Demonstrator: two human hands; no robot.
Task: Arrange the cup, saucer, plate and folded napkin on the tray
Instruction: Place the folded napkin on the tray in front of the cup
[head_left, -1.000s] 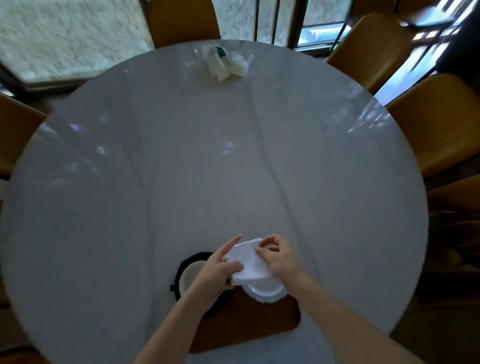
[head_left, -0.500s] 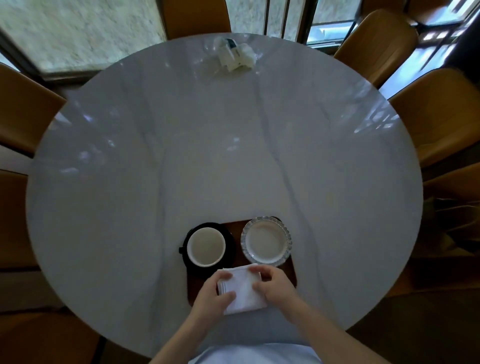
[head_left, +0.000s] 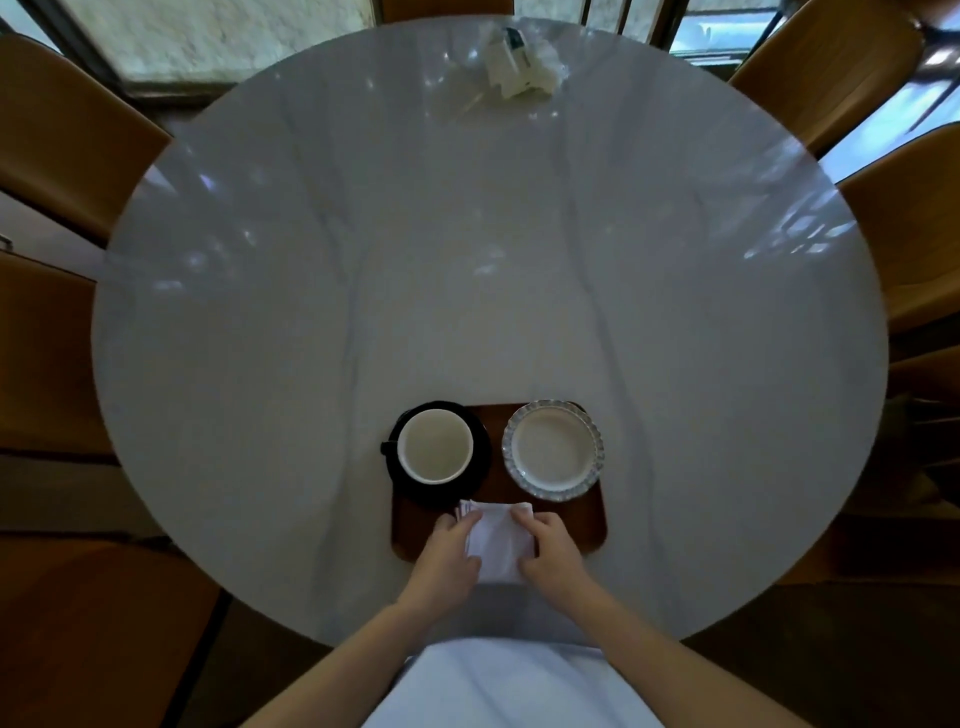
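A brown wooden tray lies at the near edge of the round table. On its far left a white-lined cup stands on a black saucer. A white plate with a fluted rim sits on the tray's far right. A folded white napkin lies on the tray's near middle, its near end over the tray's edge. My left hand grips the napkin's left side and my right hand its right side.
The grey marble table carries a crumpled white packet at its far edge. Brown chairs ring the table on both sides. My pale clothing shows at the bottom.
The napkin came down from above the plate toward me and now rests on the tray's near part, both hands still on it. The view has pulled back, uncovering cup and plate.
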